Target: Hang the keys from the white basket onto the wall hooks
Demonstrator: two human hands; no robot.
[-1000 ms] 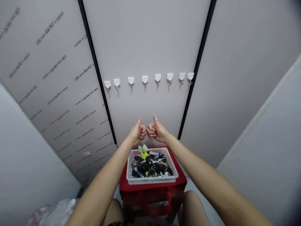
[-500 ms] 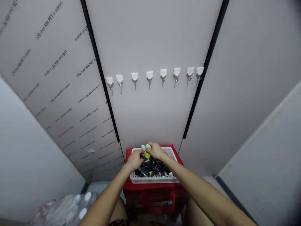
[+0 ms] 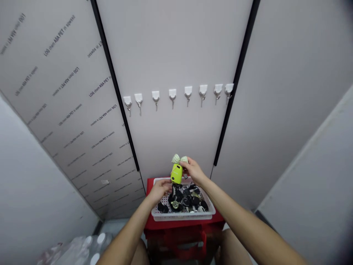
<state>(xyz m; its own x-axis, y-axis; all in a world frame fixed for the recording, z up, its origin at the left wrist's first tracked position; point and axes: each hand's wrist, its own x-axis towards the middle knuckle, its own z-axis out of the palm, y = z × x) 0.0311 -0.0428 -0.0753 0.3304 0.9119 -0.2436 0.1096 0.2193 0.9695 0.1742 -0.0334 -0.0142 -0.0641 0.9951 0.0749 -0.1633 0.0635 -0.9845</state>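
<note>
My right hand (image 3: 193, 172) is closed on a pale green striped bow (image 3: 176, 158) attached to a bright yellow-green key fob (image 3: 177, 174). The fob hangs in front of the wall panel, above the back of a white plastic basket (image 3: 182, 214). Beside the fob's lower end, over the basket's left side, is my left hand (image 3: 160, 191), its fingers loosely apart. Whether its fingertips touch the dark items below the fob is unclear. The basket holds a heap of dark key fobs and keys (image 3: 185, 201).
Several white-backed metal hooks (image 3: 172, 94) run in a row across the wall panel. Under the basket is a red cloth-covered stand (image 3: 149, 222). Clear bottles with white caps (image 3: 101, 238) and a plastic bag stand at lower left. Walls close in on both sides.
My right hand has lifted the yellow-green key fob and its bow up out of the heap. More of the basket's contents now shows. My left hand has stayed near the basket's left side.
</note>
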